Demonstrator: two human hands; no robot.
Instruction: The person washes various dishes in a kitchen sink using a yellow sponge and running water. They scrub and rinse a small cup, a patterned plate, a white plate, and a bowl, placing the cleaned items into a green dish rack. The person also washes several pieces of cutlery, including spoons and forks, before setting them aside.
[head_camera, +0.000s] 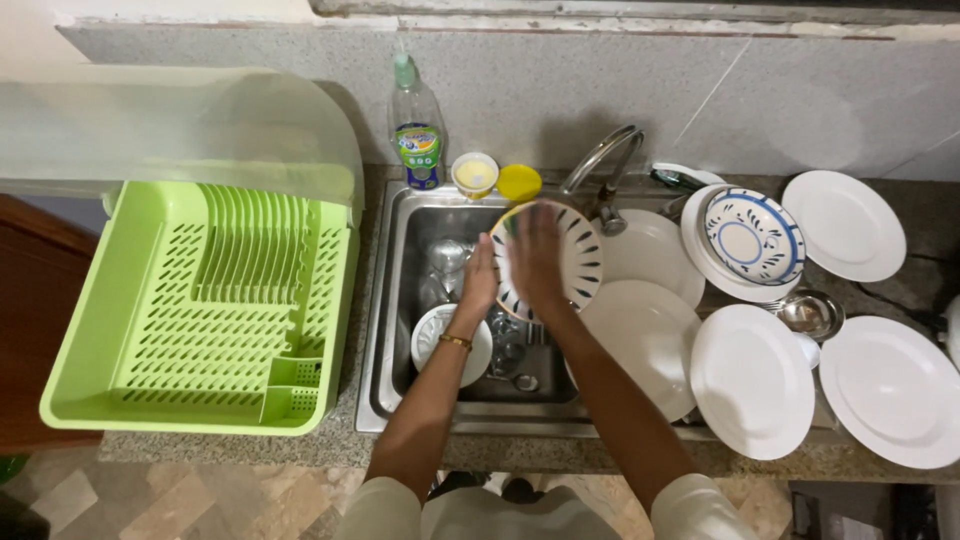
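Observation:
Over the steel sink (395, 300) I hold a white plate with black dashes round its rim (583, 262). My left hand (481, 283) grips its left edge. My right hand (535, 255) lies flat on its face, with something greenish under the fingertips. A white bowl (432, 338), glasses and cutlery lie in the sink below.
An empty green dish rack (200, 320) with a raised clear lid stands to the left. A soap bottle (416, 125), two small cups and the tap (600, 165) line the back. Several white plates (750, 380) and a blue-patterned bowl (752, 235) cover the counter on the right.

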